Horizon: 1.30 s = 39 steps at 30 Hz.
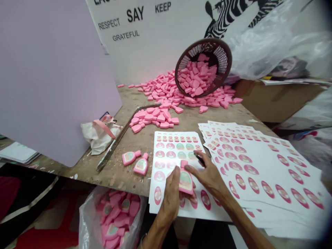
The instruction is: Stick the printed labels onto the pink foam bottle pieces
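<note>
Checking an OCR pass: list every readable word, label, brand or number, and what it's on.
"SAY", on the white wall
"KEEP", same wall
"RESPECT", same wall
"GRATEFUL", same wall
Wall, top edge: another word, cut off, not fully readable.
Sticker sheets: print too small.
Labels on pink bottle-shaped pieces: too small or blurred.
No brand or number readable.

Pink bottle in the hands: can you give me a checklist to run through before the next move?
1. Pink bottle held by the left hand: ok.
2. Label on the bottle's front: ok.
3. Label pressed flat all over: cannot tell, too small to see.
4. Dark tool in the right hand's grip: ok.
5. Sticker sheet lying close under the hands: ok.
6. Basket standing upright: not ok, it's tipped over with pink pieces spilled on the table.
</note>
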{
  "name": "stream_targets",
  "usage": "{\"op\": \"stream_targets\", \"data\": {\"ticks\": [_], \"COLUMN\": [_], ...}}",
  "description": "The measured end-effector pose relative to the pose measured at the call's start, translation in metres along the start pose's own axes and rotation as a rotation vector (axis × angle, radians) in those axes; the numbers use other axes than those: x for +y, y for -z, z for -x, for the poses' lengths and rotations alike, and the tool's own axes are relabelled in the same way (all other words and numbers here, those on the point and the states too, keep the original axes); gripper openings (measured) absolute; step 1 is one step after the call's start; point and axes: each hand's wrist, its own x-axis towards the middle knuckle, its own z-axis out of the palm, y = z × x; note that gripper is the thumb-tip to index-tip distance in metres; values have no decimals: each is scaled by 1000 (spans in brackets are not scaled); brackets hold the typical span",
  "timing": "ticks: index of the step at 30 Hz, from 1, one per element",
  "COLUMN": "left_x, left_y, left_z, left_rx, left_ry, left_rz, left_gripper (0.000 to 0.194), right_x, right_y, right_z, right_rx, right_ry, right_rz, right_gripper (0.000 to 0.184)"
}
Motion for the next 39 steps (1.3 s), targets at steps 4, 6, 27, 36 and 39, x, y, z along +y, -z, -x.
{"op": "stream_targets", "data": {"ticks": [4, 6, 27, 36, 39], "left_x": [12, 18, 75, 25, 20], "left_y": [47, 76, 80, 39, 29], "left_z": [-1, -9, -26, -13, -24], "left_rx": [300, 484, 75, -125, 42], "left_ry": [-235, -316, -486, 8, -141], "left_rz": [-444, -656, -864, -326, -414], "left_gripper": [36, 34, 47, 36, 34], "right_x": [15, 13, -75, 0, 16], "right_y": [1, -4, 35, 19, -3], "right_z": [-46, -81, -102, -21, -13], "right_rx": [57, -14, -708, -255, -37], "right_ry": [123, 220, 617, 160, 211], "right_rz": [140, 238, 192, 130, 305], "right_gripper": [49, 35, 25, 27, 20]}}
